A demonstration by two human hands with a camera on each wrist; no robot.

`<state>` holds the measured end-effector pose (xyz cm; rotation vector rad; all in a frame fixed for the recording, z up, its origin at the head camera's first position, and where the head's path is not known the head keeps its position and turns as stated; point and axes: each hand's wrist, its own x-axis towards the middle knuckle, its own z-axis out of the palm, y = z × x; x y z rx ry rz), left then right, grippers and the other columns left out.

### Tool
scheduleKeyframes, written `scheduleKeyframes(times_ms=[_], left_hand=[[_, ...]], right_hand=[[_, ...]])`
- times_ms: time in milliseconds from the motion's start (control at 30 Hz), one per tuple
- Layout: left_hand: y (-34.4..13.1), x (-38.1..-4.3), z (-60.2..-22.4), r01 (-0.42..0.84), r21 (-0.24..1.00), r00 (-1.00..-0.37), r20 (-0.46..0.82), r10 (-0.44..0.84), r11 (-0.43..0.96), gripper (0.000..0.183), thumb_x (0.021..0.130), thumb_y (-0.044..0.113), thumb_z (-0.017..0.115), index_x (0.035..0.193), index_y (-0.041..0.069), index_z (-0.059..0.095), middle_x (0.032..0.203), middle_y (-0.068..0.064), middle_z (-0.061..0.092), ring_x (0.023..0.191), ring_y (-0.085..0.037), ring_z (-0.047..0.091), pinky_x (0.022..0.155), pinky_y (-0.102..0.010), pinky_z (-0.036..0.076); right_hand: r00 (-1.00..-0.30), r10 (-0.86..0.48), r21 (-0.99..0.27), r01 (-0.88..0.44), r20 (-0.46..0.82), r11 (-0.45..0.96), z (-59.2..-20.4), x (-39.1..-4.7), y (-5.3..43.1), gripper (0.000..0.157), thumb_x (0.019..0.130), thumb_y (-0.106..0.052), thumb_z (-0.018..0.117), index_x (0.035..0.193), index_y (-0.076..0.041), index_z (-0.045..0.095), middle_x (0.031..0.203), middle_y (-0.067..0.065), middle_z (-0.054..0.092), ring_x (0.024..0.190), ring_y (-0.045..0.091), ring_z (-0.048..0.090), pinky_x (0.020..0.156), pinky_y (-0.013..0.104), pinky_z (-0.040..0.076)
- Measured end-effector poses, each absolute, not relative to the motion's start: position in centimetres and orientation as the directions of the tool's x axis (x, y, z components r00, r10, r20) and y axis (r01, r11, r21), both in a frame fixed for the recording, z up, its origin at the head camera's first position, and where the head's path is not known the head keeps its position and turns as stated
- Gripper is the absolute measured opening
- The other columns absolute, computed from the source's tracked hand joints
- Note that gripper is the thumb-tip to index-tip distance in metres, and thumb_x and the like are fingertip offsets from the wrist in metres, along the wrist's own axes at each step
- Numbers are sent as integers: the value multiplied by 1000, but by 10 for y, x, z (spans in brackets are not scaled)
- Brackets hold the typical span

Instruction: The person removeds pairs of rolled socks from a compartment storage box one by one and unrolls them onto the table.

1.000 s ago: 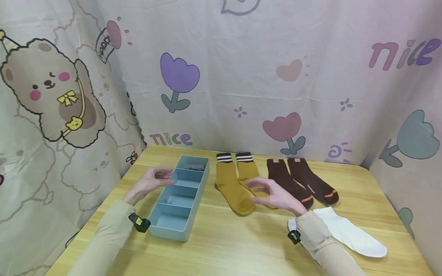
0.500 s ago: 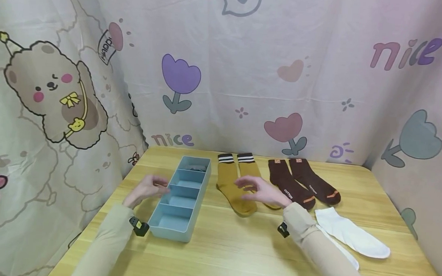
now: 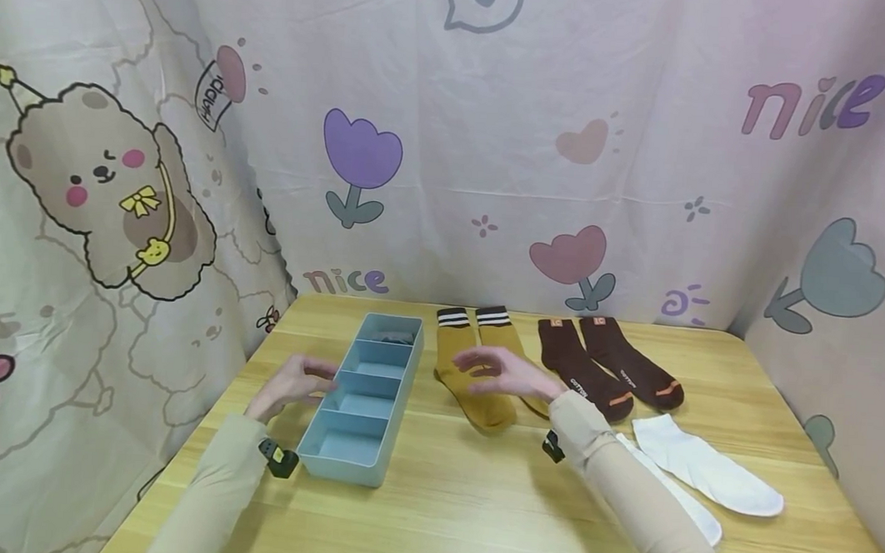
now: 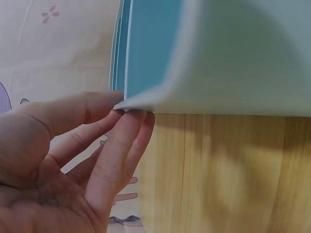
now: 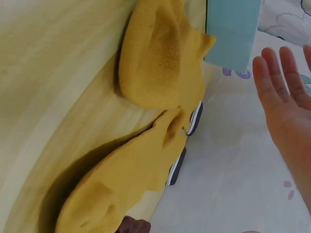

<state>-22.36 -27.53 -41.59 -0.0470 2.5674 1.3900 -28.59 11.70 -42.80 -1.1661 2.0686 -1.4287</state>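
My left hand (image 3: pixel 291 385) is at the left side of a pale blue divided box (image 3: pixel 398 416). In the left wrist view, the thumb and fingers (image 4: pixel 112 158) pinch the box's thin rim. My right hand (image 3: pixel 511 374) hovers over a pair of mustard socks (image 3: pixel 486 408) with striped cuffs, its fingers loosely bent and holding nothing. From the right wrist, that hand (image 5: pixel 294 109) appears apart from the socks (image 5: pixel 153 63). A small dark grey item (image 3: pixel 394 337) lies in the box's far compartment.
Right of the mustard pair lie dark brown socks (image 3: pixel 636 370) with orange toe stripes. White socks (image 3: pixel 710 470) lie nearer, partly behind my right sleeve (image 3: pixel 626 495). A patterned curtain (image 3: pixel 449 160) stands behind the wooden table (image 3: pixel 460 511).
My right hand has moved left over the mustard socks, uncovering more of the white ones. The left hand has drawn back slightly from above the box to its left rim.
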Motion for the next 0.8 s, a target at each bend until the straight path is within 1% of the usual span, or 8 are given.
scheduleKeyframes(times_ms=[200,300,433,500,633,700,800], left_hand=[[-276,-222,-414,-121,834,-974,-206,99,539,38,90,3,69,124,-13,62,116,-30,68,90,-16,69,79,-38,63],[-275,-221,-412,-129,833,-971,-217,104,538,38,89,3,70,123,-13,63,115,-29,69,87,-15,69,76,-36,63],[-275,-220,-410,-132,829,-966,-230,116,544,37,89,2,70,123,-12,64,113,-27,69,86,-15,69,75,-35,63],[-275,-220,-410,-134,827,-964,-236,121,546,36,88,2,71,122,-12,65,112,-26,70,85,-15,69,74,-35,63],[-275,-218,-410,-128,827,-959,-243,143,548,35,87,2,71,120,-11,66,111,-25,70,85,-16,68,72,-35,63],[-275,-216,-411,-120,830,-955,-247,166,544,36,87,2,71,120,-12,65,111,-26,69,85,-17,69,72,-36,63],[-274,-212,-412,-118,836,-948,-256,190,536,36,87,1,71,120,-12,65,110,-25,69,85,-17,68,72,-37,63]], right_hand=[[-580,-804,-913,-386,129,132,-426,-299,106,54,92,1,66,141,12,46,142,29,53,134,48,48,115,54,41],[-578,-805,-914,-384,130,128,-423,-307,99,52,92,3,64,140,11,47,141,29,54,134,50,48,114,54,42],[-572,-812,-903,-402,116,154,-417,-316,87,51,92,3,64,140,8,49,142,28,54,135,47,49,113,51,44],[-564,-818,-903,-400,109,155,-415,-321,80,51,93,4,63,141,9,48,143,30,53,135,48,48,113,52,43],[-558,-826,-911,-378,84,163,-412,-330,65,51,94,5,61,142,10,46,145,33,49,137,48,46,114,49,44],[-552,-831,-908,-380,67,179,-412,-335,57,51,94,4,62,142,8,47,146,32,49,137,45,47,114,45,45],[-553,-833,-888,-396,27,234,-411,-339,43,50,94,1,61,143,3,48,148,26,50,137,39,49,112,41,47]])
